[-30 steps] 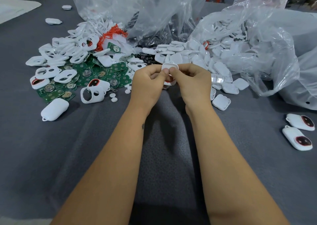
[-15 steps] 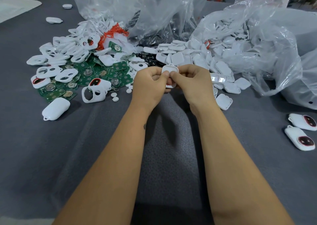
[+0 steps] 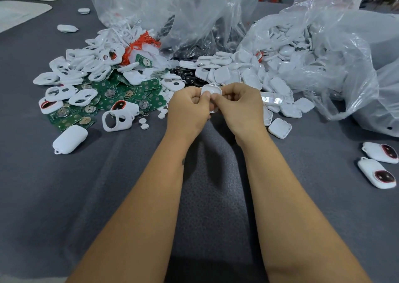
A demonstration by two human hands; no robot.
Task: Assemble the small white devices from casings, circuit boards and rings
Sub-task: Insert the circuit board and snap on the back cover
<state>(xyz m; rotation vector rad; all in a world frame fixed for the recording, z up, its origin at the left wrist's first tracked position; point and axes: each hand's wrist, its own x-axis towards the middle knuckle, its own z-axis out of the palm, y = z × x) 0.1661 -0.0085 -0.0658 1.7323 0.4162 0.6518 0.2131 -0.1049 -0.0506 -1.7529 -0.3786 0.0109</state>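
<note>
Evidently mid-assembly, left hand (image 3: 187,108) and right hand (image 3: 238,107) both pinched one white casing (image 3: 211,91); pressing it closed seemed next.

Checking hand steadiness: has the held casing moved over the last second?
Yes, barely: the held casing sits slightly nearer the person, judged against the loose casing at right.

My one camera sits on my head, tilted forward and down, close over my forearms; the grey table (image 3: 64,196) stretches toward the clear plastic bags (image 3: 216,13) at twelve o'clock.
</note>
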